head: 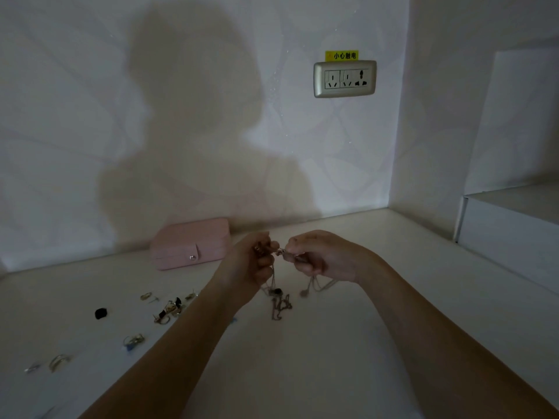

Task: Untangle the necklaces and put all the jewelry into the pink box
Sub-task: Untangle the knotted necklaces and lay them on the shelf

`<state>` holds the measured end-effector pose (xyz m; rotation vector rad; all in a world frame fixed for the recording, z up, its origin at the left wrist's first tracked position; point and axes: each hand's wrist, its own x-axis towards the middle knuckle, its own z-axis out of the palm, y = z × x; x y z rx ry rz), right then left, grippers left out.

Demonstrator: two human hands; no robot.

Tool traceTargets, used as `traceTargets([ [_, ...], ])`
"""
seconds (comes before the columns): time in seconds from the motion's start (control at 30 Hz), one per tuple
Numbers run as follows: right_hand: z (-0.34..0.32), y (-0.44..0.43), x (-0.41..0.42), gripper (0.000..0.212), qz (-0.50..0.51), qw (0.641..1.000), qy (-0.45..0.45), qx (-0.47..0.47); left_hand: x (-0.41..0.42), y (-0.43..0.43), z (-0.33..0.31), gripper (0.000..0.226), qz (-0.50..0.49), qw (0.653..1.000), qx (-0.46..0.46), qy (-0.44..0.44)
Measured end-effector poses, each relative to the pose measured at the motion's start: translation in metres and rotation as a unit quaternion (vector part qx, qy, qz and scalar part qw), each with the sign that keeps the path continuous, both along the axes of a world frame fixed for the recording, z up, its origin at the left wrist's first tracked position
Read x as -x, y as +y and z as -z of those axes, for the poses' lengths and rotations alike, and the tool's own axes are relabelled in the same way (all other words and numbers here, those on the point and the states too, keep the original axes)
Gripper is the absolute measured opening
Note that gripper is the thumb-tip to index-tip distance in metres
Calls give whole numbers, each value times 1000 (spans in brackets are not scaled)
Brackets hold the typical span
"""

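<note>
Above the middle of the white table, my left hand [257, 261] and my right hand [314, 255] both pinch a tangle of thin necklaces [279, 300]. The chains hang from my fingers, and their lower ends and pendants rest on the table. The pink box [190, 244] lies closed against the wall, behind and to the left of my hands. Loose rings and earrings [171, 308] lie scattered to the left, along with a black piece [101, 313] and more rings [59, 362] near the front left.
A wall socket [344, 78] with a yellow label sits on the back wall. A white raised ledge [508, 225] stands at the right, beside the table's right side. The white table [348, 343] meets walls at the back and right.
</note>
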<state>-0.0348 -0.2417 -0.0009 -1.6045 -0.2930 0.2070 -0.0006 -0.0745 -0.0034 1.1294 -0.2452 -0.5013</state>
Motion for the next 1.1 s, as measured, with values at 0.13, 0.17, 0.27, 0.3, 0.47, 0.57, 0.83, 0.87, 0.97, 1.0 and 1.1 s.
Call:
traceTargets([
  [0.13, -2, -5, 0, 9, 53, 997, -50, 32, -5, 6, 0, 18, -11, 999, -7, -31],
  [0.17, -2, -5, 0, 2, 63, 996, -57, 38, -6, 6, 0, 17, -3, 1000, 17, -26],
  [0.27, -1, -5, -1, 13, 78, 993, -80, 41, -5, 6, -1, 16, 29, 997, 73, -2],
  [0.3, -2, -6, 0, 15, 80, 992, -85, 40, -4, 7, -2, 14, 38, 996, 75, -3],
  [0.47, -1, -4, 0, 16, 55, 994, -93, 29, -4, 11, -3, 14, 56, 997, 41, -16],
  [0.57, 2, 0, -2, 23, 16, 997, -66, 39, -4, 9, 0, 22, 42, 996, -27, -71],
  [0.83, 0, -2, -5, 17, 33, 995, -46, -81, -4, 10, 0, 24, 61, 993, -62, -83],
  [0.87, -1, -3, -5, 19, 7, 991, -29, -129, -3, 10, 0, 28, 72, 989, -87, -90],
  [0.97, 0, 1, -4, 21, -60, 982, -10, -180, 4, 10, -1, 42, 109, 948, -235, -185],
  [1.0, 1, 3, -4, 21, -68, 982, -10, -177, 7, 10, -2, 44, 110, 927, -288, -216],
  [1.1, 4, 6, -4, 19, -59, 986, -7, -155, 5, 8, -4, 36, 50, 887, -373, -269],
])
